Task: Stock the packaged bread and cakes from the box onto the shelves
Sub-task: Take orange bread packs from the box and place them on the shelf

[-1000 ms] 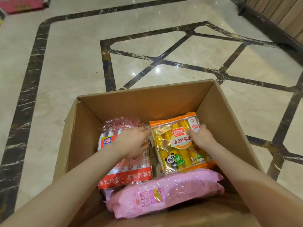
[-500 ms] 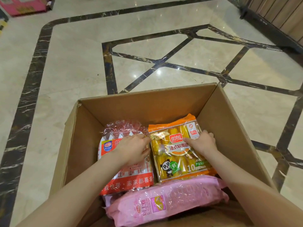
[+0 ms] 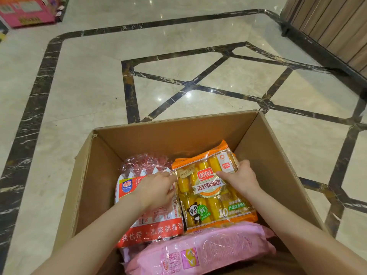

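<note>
An open cardboard box (image 3: 170, 135) stands on the floor below me. Inside it lie an orange bag of soft bread (image 3: 210, 203), a red and white bread bag (image 3: 151, 229) to its left, and a pink pack (image 3: 202, 253) at the near side. My left hand (image 3: 156, 187) pinches the orange bag's left edge, resting over the red and white bag. My right hand (image 3: 240, 177) grips the orange bag's upper right edge. The orange bag is tilted up at its far end.
The box sits on a glossy marble floor (image 3: 89, 92) with dark inlay lines. A pink carton (image 3: 25, 10) stands at the far left. A wood-panelled counter base (image 3: 333, 30) runs along the far right.
Both hands have closed further on the orange bag's edges and its far end has lifted slightly. My view has tilted, so the box sits lower in the frame.
</note>
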Motion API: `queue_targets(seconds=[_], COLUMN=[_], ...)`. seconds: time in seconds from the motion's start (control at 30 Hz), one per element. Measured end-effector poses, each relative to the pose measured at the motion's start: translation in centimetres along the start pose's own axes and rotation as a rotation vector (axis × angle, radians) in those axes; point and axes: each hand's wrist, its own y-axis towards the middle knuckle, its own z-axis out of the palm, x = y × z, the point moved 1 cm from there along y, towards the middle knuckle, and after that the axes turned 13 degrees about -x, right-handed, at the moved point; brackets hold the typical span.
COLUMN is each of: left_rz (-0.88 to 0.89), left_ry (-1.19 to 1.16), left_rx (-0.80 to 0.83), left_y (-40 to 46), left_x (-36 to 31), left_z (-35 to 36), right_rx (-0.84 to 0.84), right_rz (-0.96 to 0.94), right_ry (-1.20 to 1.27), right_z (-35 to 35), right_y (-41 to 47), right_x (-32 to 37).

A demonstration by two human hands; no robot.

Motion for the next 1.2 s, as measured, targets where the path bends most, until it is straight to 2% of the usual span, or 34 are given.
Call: queue_targets(seconds=[0.17,0.3,0.47,0.73,1.03,1.2], left_rz=[0.003,0.012,-0.02,-0.143,-0.518,-0.685], left_ry=[-0.011,-0.05,-0.092,-0.301,-0.641,-0.753], left_rx=[-0.006,-0.025,-0.05,0.06,0.24,0.24], left_y=[-0.1,0.0,0.9,3.5,8.0,9.5], left_x=[0.2,0.0,-0.9,-2.9,-4.4,-3.1], left_z=[0.3,0.1,-0.3,2.5,8.7,13.7], right_rx=[-0.029,-0.131,-0.265,-0.422,-0.439,-0.439], right_rz=[-0.212,-0.393,-0.516,-0.508,-0.498,-0.504], right_ry=[-0.093,-0.195,-0.181,0.076,0.185,0.217], right_z=[-1.7,-3.9,-8.1,-12.2,-12.2,-12.4], right_y=[-1.9,-3.8,-5.4,-5.8,-5.4,-5.2], right_x=[2.1,4.5,6.4,7.0,5.9,5.7])
